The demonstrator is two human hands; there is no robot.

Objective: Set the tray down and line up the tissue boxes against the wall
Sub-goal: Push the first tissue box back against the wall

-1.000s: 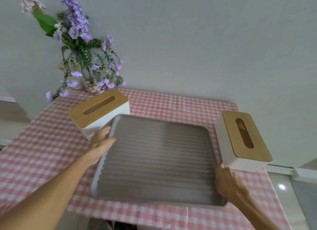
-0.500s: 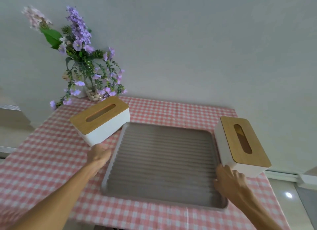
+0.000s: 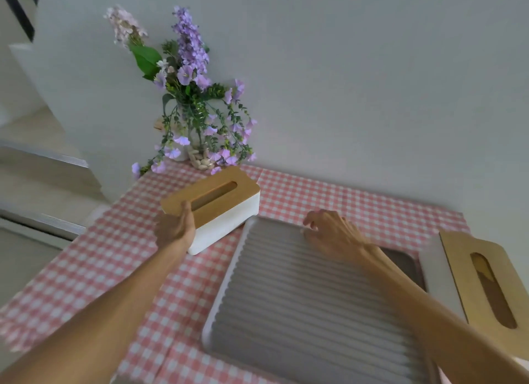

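Observation:
The grey ribbed tray (image 3: pixel 286 320) with a white rim lies flat on the pink checked tablecloth (image 3: pixel 86 269). Touching its far left corner is a white tissue box with a wooden lid (image 3: pixel 226 203), set at an angle to the wall. My left hand (image 3: pixel 174 226) grips that box's near end, thumb on the lid. My right hand (image 3: pixel 332 232) hovers over the tray's far rim, fingers apart and curled, holding nothing. A second, matching tissue box (image 3: pixel 481 286) stands right of the tray, its long side running away from the wall.
A glass vase of purple flowers (image 3: pixel 194 117) stands in the table's back left corner, close behind the left box. The pale wall (image 3: pixel 372 97) runs along the table's far edge. Steps (image 3: pixel 37 177) lie beyond the table's left edge.
Both hands have let go of the tray, which now rests on the table. My left hand went to the left box's end. My right hand crossed over the tray to its far rim.

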